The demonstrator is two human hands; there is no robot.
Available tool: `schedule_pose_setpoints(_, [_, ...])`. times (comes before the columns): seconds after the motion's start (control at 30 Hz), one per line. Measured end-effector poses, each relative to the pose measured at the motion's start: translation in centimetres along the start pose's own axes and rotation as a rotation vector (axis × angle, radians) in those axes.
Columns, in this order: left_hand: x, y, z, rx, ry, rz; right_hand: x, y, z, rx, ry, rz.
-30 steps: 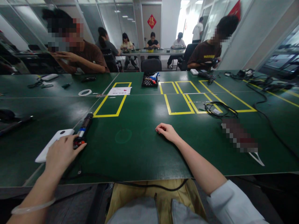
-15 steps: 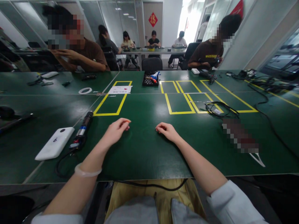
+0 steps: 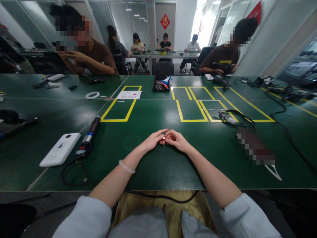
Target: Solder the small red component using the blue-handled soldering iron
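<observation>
Over the green table my left hand (image 3: 154,140) and my right hand (image 3: 179,140) meet at the fingertips. Between them a tiny red piece (image 3: 163,139) with a bright spot shows, too small to name. The fingers of my right hand are bent in a pinch on it. My left hand, with a pale bangle at the wrist, closes on it from the other side, its index finger fairly straight along the top. Most of the piece is hidden by fingers.
Left of my arms lie a white power bank (image 3: 60,149) marked 6 and a dark cylindrical device (image 3: 89,135) with a cable. To the right are a coiled black cable (image 3: 235,118) and a blurred dark pouch (image 3: 256,147). A black tray (image 3: 161,88) stands ahead; people sit beyond.
My left hand has moved right to meet my right hand, which has stayed nearly in place. A red piece now shows between the fingertips. The view has shifted slightly.
</observation>
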State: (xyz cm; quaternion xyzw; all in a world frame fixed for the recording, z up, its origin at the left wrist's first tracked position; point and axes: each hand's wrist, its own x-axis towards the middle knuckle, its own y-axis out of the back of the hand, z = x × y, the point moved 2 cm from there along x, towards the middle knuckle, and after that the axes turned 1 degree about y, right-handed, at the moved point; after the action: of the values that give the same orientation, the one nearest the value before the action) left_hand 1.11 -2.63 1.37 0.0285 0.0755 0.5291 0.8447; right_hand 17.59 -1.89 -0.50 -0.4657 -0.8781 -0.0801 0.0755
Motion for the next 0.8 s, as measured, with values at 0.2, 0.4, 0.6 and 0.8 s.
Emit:
schedule_pose_setpoints(0.2, [0.5, 0.5, -0.9, -0.089, 0.059, 0.107, 0.0, 0.6, 0.2, -0.138, 0.041, 0.083])
schedule_pose_setpoints(0.4, [0.1, 0.3, -0.9, -0.018, -0.003, 0.101, 0.0, 0.8, 0.5, -0.216, 0.05, 0.115])
schedule_pose_setpoints(0.6, [0.0, 0.3, -1.0, -0.003, -0.056, 0.114, 0.1, 1.0, 0.9, -0.19, -0.007, 0.161])
schedule_pose_setpoints(0.8, [-0.1, 0.3, -0.8, 0.061, -0.102, 0.149, 0.0, 1.1, 0.6, -0.298, 0.004, 0.161])
